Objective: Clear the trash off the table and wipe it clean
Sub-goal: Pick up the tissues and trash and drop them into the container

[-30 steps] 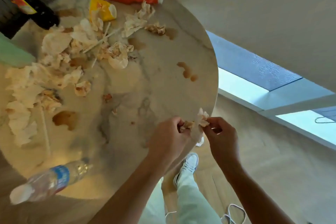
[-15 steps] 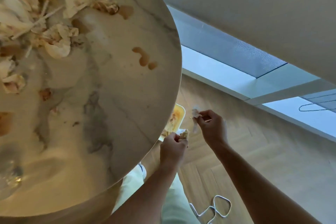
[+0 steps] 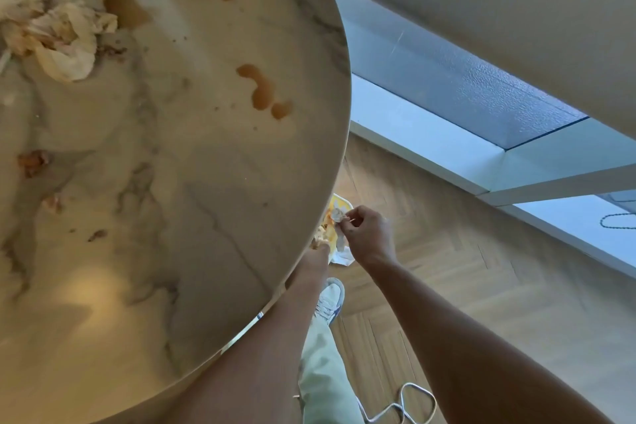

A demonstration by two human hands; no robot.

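Left hand [image 3: 318, 253] slipped behind table [image 3: 213, 162], grip unclear; right hand [image 3: 366, 232] pinches tissue [image 3: 338, 215].

We have carried both hands off the worktop [image 3: 213, 182] and down past its edge. The right hand [image 3: 366, 234] now hangs over the floor beside the yellow bin [image 3: 339, 203], and its grip pinches a small piece of crumpled tissue [image 3: 337, 215]. The left hand [image 3: 318, 253] has gone lower, so the edge of the worktop now hides most of it. The view has moved to the right, and the bottles and most of the trash are out of the picture.
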